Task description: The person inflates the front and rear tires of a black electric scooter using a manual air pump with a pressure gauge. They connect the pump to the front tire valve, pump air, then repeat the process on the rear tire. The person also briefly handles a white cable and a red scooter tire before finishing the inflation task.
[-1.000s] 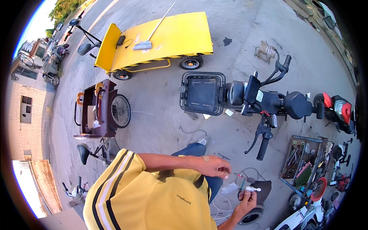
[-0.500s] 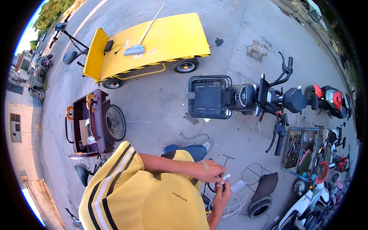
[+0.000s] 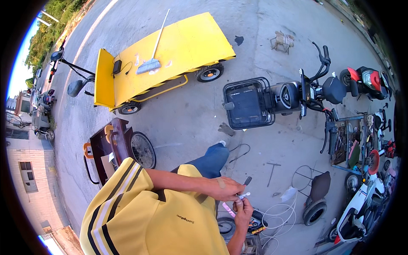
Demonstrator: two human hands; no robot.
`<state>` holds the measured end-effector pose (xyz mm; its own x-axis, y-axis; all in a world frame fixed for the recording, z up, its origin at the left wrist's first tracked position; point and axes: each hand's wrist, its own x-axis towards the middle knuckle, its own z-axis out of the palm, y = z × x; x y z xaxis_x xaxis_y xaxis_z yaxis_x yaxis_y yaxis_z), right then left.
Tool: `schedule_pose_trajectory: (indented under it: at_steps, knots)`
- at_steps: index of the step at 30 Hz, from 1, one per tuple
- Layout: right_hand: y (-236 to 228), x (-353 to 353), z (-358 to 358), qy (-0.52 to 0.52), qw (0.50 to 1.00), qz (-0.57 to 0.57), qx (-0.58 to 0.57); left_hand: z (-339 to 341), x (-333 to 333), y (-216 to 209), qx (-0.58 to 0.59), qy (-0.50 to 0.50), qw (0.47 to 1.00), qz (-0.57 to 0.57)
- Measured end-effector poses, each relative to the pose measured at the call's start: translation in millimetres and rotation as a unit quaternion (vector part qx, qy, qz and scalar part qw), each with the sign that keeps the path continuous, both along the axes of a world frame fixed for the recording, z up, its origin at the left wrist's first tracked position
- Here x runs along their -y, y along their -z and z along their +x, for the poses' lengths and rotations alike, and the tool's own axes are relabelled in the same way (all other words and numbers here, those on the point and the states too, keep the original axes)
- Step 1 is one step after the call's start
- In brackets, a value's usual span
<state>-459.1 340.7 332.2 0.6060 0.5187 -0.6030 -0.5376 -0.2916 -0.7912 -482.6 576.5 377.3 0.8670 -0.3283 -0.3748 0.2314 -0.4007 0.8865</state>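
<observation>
1. A yellow flatbed cart (image 3: 182, 46) stands at the upper left with a broom (image 3: 149, 65) lying on its deck, well apart from the work.
2. The left hand (image 3: 227, 189) is closed narrow, pinching a small white piece (image 3: 243, 196) at its fingertips.
3. That piece sits between both hands, above the ground in front of the person's knee.
4. The right hand (image 3: 243, 210) comes up from below with its fingers curled around the lower end of the piece.
5. The handling looks mid-way: the piece is gripped, while the white cable coil (image 3: 278, 211) lies loose on the concrete and the tool tray (image 3: 348, 142) farther right is untouched.
</observation>
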Motion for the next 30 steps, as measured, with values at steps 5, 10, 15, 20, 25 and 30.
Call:
schedule_pose_trajectory:
  at_steps: [5, 10, 15, 20, 25, 30]
  knots:
    - [30.8, -34.0, -13.5, 0.043, 0.997, -0.059, -0.011, -23.3, -49.1, 49.1, -0.043, 0.029, 0.999, 0.013]
    - [60.7, -92.4, -10.3, 0.079, 0.992, -0.095, -0.031, -32.9, -135.9, 106.4, -0.124, 0.023, 0.992, 0.007]
    - [100.6, -189.7, -9.8, 0.044, 0.984, -0.163, -0.061, -38.7, -243.7, 191.4, -0.205, -0.01, 0.978, -0.038]
    - [161.7, -298.6, -41.8, -0.003, 0.967, -0.23, -0.108, -52.0, -348.6, 296.4, -0.274, -0.085, 0.952, -0.105]
    - [184.0, -397.0, -37.3, -0.154, 0.931, -0.306, -0.129, -69.7, -456.2, 354.5, -0.412, -0.194, 0.872, -0.178]
    - [216.8, -450.4, -6.4, -0.123, 0.923, -0.314, -0.183, -95.0, -482.6, 421.9, -0.493, -0.25, 0.774, -0.308]
